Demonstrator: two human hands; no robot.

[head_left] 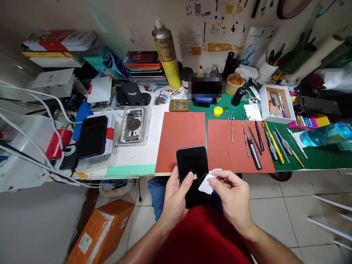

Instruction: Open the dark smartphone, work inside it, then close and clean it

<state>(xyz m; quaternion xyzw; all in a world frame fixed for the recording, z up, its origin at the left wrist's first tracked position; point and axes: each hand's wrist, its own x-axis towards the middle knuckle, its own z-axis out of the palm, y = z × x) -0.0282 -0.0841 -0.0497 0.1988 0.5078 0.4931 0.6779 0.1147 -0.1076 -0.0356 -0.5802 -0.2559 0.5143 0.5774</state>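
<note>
A black smartphone rests in my left hand, just off the front edge of the bench. My left thumb lies across its face, beside a small light apple logo. With my right hand I pinch a crumpled white tissue between thumb and fingers. The tissue is at the phone's right edge; whether it touches the phone I cannot tell. The lower end of the phone is partly hidden against the dark background near my red shirt.
Two reddish-brown mats lie on the bench, the right one bearing tweezers, a screwdriver and a yellow brush beside it. An opened phone sits left in a clear tray. A spray can stands behind; a cardboard box is on the floor.
</note>
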